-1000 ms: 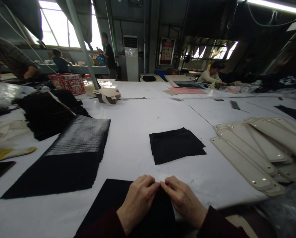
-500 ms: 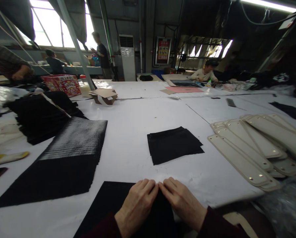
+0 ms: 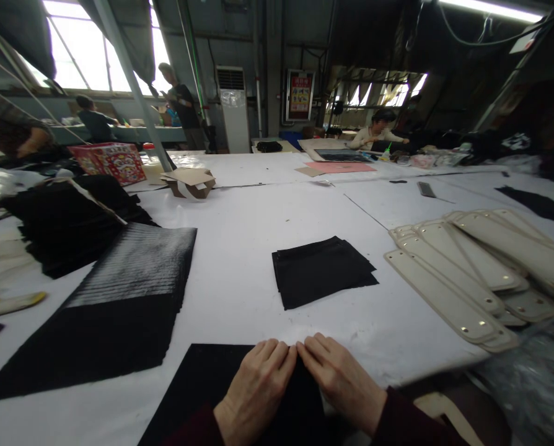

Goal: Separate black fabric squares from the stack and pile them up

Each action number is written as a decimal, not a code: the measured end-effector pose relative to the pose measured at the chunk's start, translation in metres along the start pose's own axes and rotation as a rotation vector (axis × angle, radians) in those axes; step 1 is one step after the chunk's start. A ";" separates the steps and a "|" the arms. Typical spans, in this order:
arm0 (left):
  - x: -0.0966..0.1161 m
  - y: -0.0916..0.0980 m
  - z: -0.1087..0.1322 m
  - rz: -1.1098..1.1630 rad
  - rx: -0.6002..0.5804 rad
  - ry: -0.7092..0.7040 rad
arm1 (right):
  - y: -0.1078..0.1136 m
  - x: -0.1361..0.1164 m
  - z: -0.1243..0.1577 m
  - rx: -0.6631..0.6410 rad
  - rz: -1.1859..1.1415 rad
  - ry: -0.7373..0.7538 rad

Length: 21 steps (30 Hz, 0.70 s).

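A flat black sheet (image 3: 202,384), perhaps fabric, lies at the table's near edge, partly under my hands and sleeves. My left hand (image 3: 261,384) pinches its far right corner, fingers pressed together. Right beside it, my right hand (image 3: 339,378) pinches the same corner area, the two sets of fingertips almost touching. Just beyond my hands rests a small pile of black pieces (image 3: 323,272). To the left, a fanned stack of black sheets (image 3: 123,334) shows whitish, closely stepped edges across its far part.
Behind the fanned stack is a tied black bundle (image 3: 77,217). Off-white panels with metal studs (image 3: 448,297) overlap at the right, near clear plastic (image 3: 532,371). A cardboard piece (image 3: 191,181) and a red patterned box (image 3: 112,164) stand farther back. People work across the white table (image 3: 240,248).
The view has shifted slightly, so the table's contents sit a little farther left. My hands keep the same pinch at the sheet's corner, nearly unmoved.
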<state>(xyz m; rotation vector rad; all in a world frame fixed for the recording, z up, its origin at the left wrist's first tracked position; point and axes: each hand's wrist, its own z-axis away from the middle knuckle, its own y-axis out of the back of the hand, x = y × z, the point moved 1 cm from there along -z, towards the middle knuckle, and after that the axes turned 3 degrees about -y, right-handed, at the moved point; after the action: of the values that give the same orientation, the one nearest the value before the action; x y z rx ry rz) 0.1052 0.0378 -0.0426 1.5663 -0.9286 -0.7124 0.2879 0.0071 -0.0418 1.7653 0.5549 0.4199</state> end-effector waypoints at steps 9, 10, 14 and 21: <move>0.001 -0.001 -0.002 -0.063 -0.032 -0.024 | -0.002 -0.002 0.004 -0.005 -0.035 -0.053; 0.001 0.000 -0.002 -0.075 -0.035 -0.026 | -0.002 -0.002 0.005 0.004 -0.050 -0.064; 0.005 0.003 -0.002 -0.114 -0.058 -0.028 | 0.002 0.002 0.005 0.023 -0.217 -0.138; 0.011 0.004 -0.002 -0.144 -0.064 -0.006 | 0.009 -0.006 -0.005 0.188 -0.620 -0.352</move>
<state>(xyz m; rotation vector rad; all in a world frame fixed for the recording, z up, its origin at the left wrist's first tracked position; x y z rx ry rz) 0.1122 0.0290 -0.0381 1.5864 -0.7953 -0.8413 0.2818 0.0060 -0.0323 1.6846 0.8622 -0.3769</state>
